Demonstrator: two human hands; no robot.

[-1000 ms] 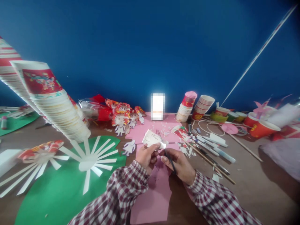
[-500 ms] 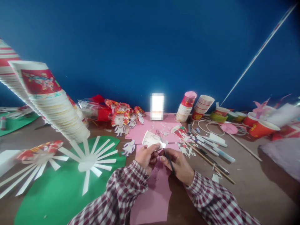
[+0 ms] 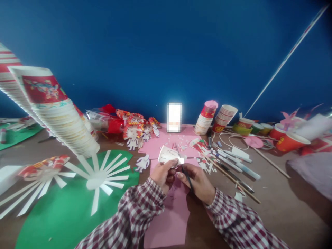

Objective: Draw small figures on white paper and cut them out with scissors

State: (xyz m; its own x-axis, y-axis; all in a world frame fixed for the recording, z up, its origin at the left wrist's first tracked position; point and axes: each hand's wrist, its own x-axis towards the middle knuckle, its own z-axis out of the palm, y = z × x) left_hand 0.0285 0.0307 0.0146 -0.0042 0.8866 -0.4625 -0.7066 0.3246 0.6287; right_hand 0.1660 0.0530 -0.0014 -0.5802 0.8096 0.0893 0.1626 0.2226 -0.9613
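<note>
Between thumb and fingers, my left hand (image 3: 165, 174) pinches a small white piece of paper (image 3: 166, 154) with dark drawn lines. My right hand (image 3: 198, 182) is closed around a pair of dark-handled scissors (image 3: 187, 177). Their blades point away from me, up against the right side of the paper; whether the blades are parted is hard to make out. Both hands are close together above a strip of pink paper (image 3: 166, 221). A white cut-out figure (image 3: 142, 163) lies to the left of my left hand.
Stacked paper cups (image 3: 57, 114) lean over a green sheet (image 3: 75, 207) holding a cup cut into strips (image 3: 94, 181). Decorated figures (image 3: 133, 129) stand at the back. Several markers (image 3: 241, 169), a wooden stick (image 3: 233, 180) and paper scraps (image 3: 206, 166) lie right. Orange cups (image 3: 293, 141) are farther right.
The paper in my left hand has tilted and shifted very slightly to the right. The scissors stay at its right side, and both hands are almost in the same place.
</note>
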